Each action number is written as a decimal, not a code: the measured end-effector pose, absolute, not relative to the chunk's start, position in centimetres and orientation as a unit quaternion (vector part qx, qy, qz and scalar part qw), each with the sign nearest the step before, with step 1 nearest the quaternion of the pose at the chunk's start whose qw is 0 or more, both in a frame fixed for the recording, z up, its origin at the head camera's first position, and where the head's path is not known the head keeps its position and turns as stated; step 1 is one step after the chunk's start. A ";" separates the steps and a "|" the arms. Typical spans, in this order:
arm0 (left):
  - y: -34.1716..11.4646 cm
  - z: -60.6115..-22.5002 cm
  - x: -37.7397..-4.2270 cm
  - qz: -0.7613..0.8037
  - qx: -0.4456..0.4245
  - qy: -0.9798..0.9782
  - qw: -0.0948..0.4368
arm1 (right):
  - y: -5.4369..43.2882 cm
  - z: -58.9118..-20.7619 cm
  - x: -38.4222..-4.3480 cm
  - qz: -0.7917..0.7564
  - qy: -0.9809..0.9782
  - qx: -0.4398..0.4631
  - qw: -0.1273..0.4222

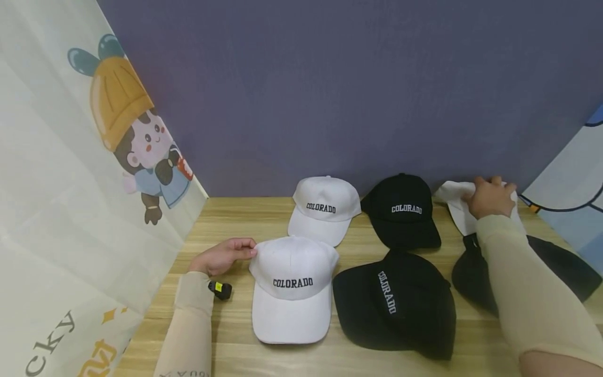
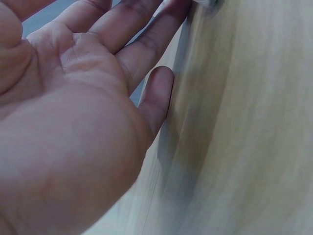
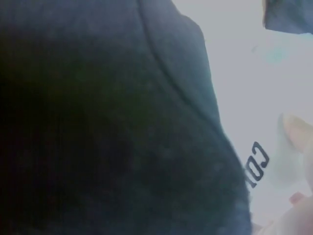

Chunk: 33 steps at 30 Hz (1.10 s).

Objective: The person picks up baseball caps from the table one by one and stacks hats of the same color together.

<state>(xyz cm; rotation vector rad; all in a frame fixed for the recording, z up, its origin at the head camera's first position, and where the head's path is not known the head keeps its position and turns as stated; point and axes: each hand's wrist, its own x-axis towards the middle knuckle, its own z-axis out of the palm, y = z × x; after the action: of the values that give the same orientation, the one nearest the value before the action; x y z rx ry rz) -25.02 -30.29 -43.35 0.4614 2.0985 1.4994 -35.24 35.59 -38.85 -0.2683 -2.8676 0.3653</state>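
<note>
Toward the left, my left hand (image 1: pixel 223 257) touches the left edge of the front white cap (image 1: pixel 292 267) with its fingertips. In the left wrist view the fingers (image 2: pixel 142 44) are fairly straight, and where they meet the cap lies mostly out of frame. My right hand (image 1: pixel 492 198) grips a white cap (image 1: pixel 460 209) at the back right from above; the hand and sleeve hide part of it. Its thumb (image 3: pixel 298 132) lies beside black lettering in the right wrist view. Below that arm is a black cap (image 1: pixel 562 262), partly covered by the sleeve.
Behind the front pieces stand another white cap (image 1: pixel 325 204) and a black cap (image 1: pixel 402 209), near the dark back panel (image 1: pixel 339 94). A further black cap (image 1: pixel 400 309) lies turned sideways at front centre. Printed curtain (image 1: pixel 56 183) borders the wooden table (image 1: pixel 231 335) on the left.
</note>
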 end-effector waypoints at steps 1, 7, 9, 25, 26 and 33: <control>-30.3 -43.3 -25.0 0.552 0.170 0.774 0.258 | 35.6 -38.8 -35.2 0.129 -0.979 -0.092 0.125; -30.3 -43.3 -24.9 0.554 0.171 0.773 0.258 | 35.7 -38.6 -35.3 0.147 -0.971 -0.094 0.165; -30.4 -43.4 -24.9 0.555 0.173 0.772 0.258 | 35.8 -38.6 -35.5 0.152 -0.968 -0.094 0.177; -30.5 -43.4 -24.8 0.551 0.176 0.775 0.255 | 35.6 -38.2 -35.4 0.161 -0.958 -0.107 0.211; -30.5 -43.4 -24.8 0.550 0.178 0.775 0.254 | 35.6 -38.1 -35.4 0.165 -0.957 -0.110 0.212; -30.3 -43.3 -24.9 0.552 0.174 0.775 0.253 | 35.2 -37.1 -35.0 0.171 -0.948 -0.121 0.241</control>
<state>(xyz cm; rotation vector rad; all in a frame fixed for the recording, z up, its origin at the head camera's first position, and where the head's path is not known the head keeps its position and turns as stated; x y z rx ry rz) -24.87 -30.28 -43.33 0.4727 2.1068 1.5011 -34.96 35.21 -37.13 -0.3298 -2.5934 0.4666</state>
